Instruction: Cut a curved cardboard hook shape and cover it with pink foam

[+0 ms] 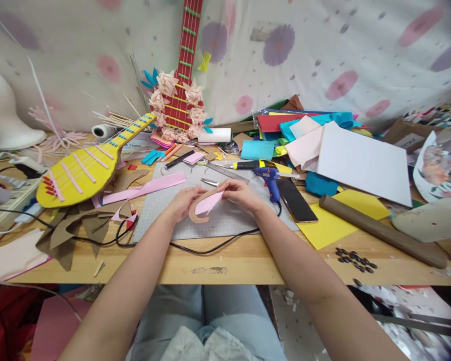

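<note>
foremost, one wooden bench (248, 265), carrying all listed below; one grey cutting mat (184, 231), centre; one yellow pear-shaped instrument (82, 173), left of the mat; person's left hand (188, 201) and right hand (241, 193), fingers of both pinching one curved tan piece (209, 202) with pink surface, held over the mat; one blue glue gun (272, 184), near the right hand; one dark phone (297, 201), just beside the gun; small black ovals (355, 259), loose, front right.

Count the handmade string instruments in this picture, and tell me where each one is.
2. The yellow instrument is on the left side of the desk; the red instrument stands at the back, its neck cut off by the picture's top. Clutter could hide others.
</note>
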The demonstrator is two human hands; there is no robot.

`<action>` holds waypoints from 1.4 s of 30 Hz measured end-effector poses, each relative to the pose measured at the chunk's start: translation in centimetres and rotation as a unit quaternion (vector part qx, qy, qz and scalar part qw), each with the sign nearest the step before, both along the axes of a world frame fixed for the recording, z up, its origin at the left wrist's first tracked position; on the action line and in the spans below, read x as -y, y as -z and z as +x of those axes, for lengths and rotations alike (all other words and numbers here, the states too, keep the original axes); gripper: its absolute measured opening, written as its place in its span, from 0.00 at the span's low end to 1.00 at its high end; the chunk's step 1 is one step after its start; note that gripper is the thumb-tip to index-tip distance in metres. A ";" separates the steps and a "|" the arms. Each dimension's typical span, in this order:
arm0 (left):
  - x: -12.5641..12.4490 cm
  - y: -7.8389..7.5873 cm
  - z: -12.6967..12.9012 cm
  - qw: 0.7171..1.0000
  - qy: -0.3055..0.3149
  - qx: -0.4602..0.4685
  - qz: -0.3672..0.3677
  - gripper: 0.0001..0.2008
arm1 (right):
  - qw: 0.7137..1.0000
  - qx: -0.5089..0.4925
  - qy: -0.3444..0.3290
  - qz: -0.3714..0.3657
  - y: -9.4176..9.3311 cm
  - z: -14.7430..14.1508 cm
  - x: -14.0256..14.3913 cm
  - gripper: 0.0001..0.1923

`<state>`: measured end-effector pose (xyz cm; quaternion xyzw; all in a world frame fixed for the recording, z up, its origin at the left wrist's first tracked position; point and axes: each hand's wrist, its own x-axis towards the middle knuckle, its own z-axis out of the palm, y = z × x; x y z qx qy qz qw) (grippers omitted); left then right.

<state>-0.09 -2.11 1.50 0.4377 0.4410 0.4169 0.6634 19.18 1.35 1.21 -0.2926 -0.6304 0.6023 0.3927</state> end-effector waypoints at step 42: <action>-0.2 0.8 1.2 0.963 -0.050 -0.190 0.185 0.15 | 0.985 -0.071 0.129 -0.094 0.0 -2.6 0.4 0.23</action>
